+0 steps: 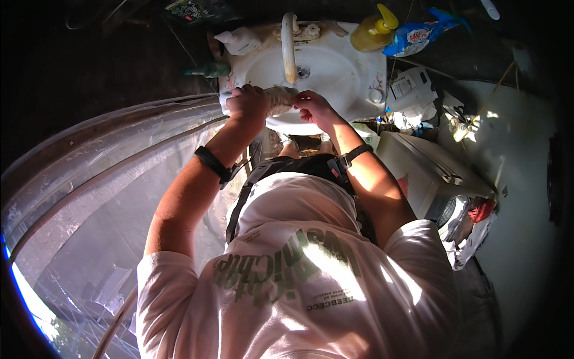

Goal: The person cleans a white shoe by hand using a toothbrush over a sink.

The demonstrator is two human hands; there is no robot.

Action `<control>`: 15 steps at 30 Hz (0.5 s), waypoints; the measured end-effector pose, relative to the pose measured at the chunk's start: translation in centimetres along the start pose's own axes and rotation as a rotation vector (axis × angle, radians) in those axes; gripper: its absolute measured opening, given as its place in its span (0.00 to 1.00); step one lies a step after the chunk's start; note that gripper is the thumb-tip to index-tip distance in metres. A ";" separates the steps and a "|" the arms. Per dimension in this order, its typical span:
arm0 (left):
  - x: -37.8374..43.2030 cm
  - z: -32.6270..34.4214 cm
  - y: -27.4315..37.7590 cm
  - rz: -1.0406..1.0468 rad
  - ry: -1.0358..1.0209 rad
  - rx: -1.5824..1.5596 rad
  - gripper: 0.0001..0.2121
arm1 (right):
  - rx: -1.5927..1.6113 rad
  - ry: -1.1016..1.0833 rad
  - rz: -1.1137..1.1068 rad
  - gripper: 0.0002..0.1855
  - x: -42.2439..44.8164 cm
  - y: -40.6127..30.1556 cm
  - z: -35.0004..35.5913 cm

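Note:
Over the front rim of a white washbasin (262,67), my left hand (246,105) grips a crumpled, pale bundle (280,99). Whether it is cloth or a thin plastic bag, I cannot tell. My right hand (315,109) pinches the bundle's right end, with its fingers curled. Just beyond the bundle, the white spout of a faucet (289,54) reaches over the bowl. The basin drain (303,72) shows to the right of the spout's tip.
A white bottle (240,41) stands at the basin's back left. On the back right are a yellow pump bottle (370,33) and a blue packet (415,38). A white jug (410,87) and a pale boxy appliance (417,166) are to the right. Clear plastic sheeting (121,193) hangs at left.

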State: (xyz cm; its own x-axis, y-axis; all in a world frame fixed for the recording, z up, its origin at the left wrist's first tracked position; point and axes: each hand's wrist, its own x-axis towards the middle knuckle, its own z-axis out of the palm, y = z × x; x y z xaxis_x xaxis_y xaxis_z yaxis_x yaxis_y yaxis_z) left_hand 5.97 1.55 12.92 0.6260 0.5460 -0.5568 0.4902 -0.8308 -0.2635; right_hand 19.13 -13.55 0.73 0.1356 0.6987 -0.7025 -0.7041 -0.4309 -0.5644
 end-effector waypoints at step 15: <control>0.0 -2.5 1.6 0.091 -0.143 0.083 0.42 | -0.343 -0.071 0.098 0.14 -1.2 -1.5 -2.8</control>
State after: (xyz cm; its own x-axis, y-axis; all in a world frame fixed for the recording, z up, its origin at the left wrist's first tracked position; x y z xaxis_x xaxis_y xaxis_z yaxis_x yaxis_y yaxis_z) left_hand 8.21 0.50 14.49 0.5697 0.4526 -0.6861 0.3801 -0.8852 -0.2683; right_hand 22.02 -15.29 1.20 0.0218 0.6775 -0.7352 -0.4353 -0.6555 -0.6171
